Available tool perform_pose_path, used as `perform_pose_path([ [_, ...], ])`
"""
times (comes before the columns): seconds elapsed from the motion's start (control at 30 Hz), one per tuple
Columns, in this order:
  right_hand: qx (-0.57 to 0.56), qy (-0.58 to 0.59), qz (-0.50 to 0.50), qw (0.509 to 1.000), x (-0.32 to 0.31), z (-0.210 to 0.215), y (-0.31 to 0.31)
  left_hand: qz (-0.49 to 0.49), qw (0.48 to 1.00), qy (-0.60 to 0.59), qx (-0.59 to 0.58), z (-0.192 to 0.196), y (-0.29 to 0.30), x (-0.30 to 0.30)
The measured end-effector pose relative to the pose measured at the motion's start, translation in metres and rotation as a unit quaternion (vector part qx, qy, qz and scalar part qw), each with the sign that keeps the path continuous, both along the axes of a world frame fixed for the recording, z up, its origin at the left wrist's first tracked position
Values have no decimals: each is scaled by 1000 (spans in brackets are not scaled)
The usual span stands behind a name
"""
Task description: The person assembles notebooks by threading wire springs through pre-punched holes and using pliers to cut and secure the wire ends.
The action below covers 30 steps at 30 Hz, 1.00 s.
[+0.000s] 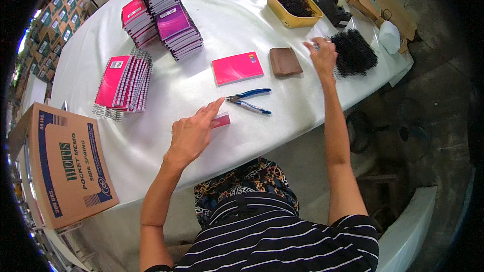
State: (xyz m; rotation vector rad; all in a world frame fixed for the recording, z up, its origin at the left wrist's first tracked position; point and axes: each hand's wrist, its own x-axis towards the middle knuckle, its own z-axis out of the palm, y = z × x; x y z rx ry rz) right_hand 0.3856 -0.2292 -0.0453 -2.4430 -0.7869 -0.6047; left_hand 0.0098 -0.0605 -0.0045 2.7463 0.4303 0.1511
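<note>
My left hand (190,136) lies low over the table with its fingers stretched out. Partly beneath its fingers is a small pink piece (222,120), mostly hidden. The index fingertip comes close to the jaws of blue-handled cutting pliers (254,100). My right hand (323,56) is bent at the fingers beside a pile of black spiral coils (355,53). Between its thumb and fingers shows a small greyish bit that looks like a spiral coil (316,46). A pink notebook (237,68) and a stack of brown card pieces (285,62) lie between the hands, farther back.
Stacks of spiral notebooks, pink (121,83) and purple (177,27), stand at the left. A yellow tub (295,21) of black bits and a black tape dispenser (330,7) sit at the back right. A cardboard box (70,161) stands at the left edge.
</note>
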Motion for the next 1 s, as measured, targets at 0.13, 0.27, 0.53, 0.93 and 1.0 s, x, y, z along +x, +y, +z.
perform_pose_path([
  [0.13,-170,-36,-71,982,42,-32,-17,17,998,53,-5,3,-1,1],
  [0.27,-156,-4,-54,986,55,-29,-25,20,997,69,11,2,-3,0],
  [0.53,-13,145,182,972,-4,28,-12,-2,987,-51,151,-9,2,1],
  [0.93,37,409,493,767,-185,29,37,-8,995,-28,94,-10,3,0],
  [1.0,4,440,507,741,-179,31,38,-11,995,-37,91,-11,4,0],
])
